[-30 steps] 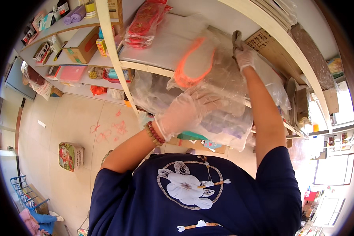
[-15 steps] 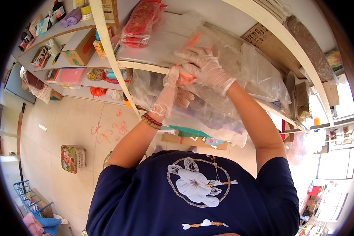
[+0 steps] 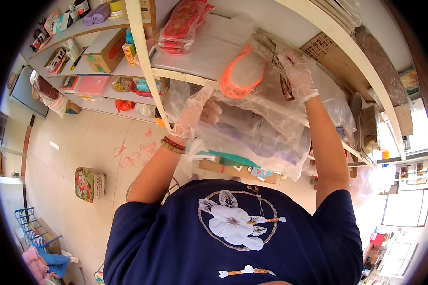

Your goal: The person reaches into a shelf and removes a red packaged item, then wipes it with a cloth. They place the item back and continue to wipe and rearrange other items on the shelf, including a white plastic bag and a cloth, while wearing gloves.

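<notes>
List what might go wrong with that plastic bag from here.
1. The clear bag sags off the shelf edge; held only by the gloved left hand and right hand, it may slip.
2. The orange loop inside could slide out.
3. The red packet nearby could get knocked down.

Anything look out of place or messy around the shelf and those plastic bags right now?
Yes: thin orange loops lie scattered on the floor tiles under the shelf, like dropped bands. On the shelf edge, the big clear bag sags over the front while the left hand and right hand grip it.
</notes>
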The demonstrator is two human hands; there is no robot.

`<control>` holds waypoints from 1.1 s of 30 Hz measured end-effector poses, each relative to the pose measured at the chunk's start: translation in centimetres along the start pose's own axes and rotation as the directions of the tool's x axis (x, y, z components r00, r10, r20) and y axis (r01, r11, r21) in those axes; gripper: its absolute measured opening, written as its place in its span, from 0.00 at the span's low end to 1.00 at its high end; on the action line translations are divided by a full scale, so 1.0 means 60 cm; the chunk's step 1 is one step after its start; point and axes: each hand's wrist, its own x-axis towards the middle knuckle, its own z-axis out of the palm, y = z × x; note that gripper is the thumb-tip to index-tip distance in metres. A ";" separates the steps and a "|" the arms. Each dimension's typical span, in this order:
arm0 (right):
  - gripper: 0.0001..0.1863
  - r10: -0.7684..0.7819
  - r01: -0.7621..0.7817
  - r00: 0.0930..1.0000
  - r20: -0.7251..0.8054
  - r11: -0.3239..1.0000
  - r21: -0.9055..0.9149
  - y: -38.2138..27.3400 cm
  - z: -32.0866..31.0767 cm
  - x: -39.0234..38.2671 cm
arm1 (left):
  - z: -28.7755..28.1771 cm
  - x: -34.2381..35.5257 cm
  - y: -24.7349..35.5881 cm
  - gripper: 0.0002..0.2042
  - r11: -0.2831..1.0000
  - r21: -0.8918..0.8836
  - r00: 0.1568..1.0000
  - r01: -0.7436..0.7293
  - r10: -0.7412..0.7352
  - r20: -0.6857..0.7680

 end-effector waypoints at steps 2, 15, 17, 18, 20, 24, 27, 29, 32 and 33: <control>0.21 -0.048 0.044 0.998 0.035 0.994 0.098 -0.024 0.004 -0.023 | -0.003 0.006 -0.001 0.22 0.998 0.047 0.999 -0.044 0.043 0.006; 0.23 -0.280 0.243 0.914 0.294 0.957 0.155 -0.063 0.044 -0.105 | -0.024 0.021 -0.010 0.13 0.996 -0.059 0.997 -0.070 0.069 -0.028; 0.24 -0.533 0.590 0.797 0.285 0.786 -0.181 -0.064 0.101 -0.134 | 0.008 0.022 -0.026 0.12 0.886 0.273 0.909 -0.374 0.408 -0.080; 0.24 -0.633 0.692 0.717 0.292 0.593 -0.413 -0.051 0.135 -0.149 | 0.007 0.026 -0.036 0.12 0.867 0.243 0.883 -0.436 0.464 -0.072; 0.24 -0.724 0.685 0.625 0.293 0.327 -0.652 -0.024 0.164 -0.158 | -0.010 0.037 -0.052 0.13 0.876 -0.022 0.875 -0.482 0.480 -0.054; 0.21 -0.759 0.666 0.592 0.271 0.272 -0.694 0.014 0.155 -0.150 | -0.042 0.047 -0.057 0.14 0.915 -0.180 0.928 -0.361 0.372 0.026; 0.20 -0.744 0.698 0.599 0.296 0.305 -0.648 0.018 0.134 -0.153 | -0.015 0.021 -0.031 0.12 0.937 -0.222 0.963 -0.269 0.254 -0.092; 0.18 -0.717 0.707 0.623 0.312 0.346 -0.618 0.022 0.126 -0.166 | -0.021 0.030 -0.030 0.09 0.936 -0.241 0.967 -0.255 0.244 -0.078; 0.12 -0.699 0.720 0.631 0.336 0.367 -0.589 0.044 0.109 -0.174 | -0.013 0.028 -0.020 0.08 0.934 -0.247 0.962 -0.257 0.223 -0.156; 0.11 -0.708 0.727 0.620 0.340 0.353 -0.589 0.053 0.097 -0.176 | -0.010 0.025 -0.016 0.10 0.934 -0.246 0.956 -0.261 0.215 -0.199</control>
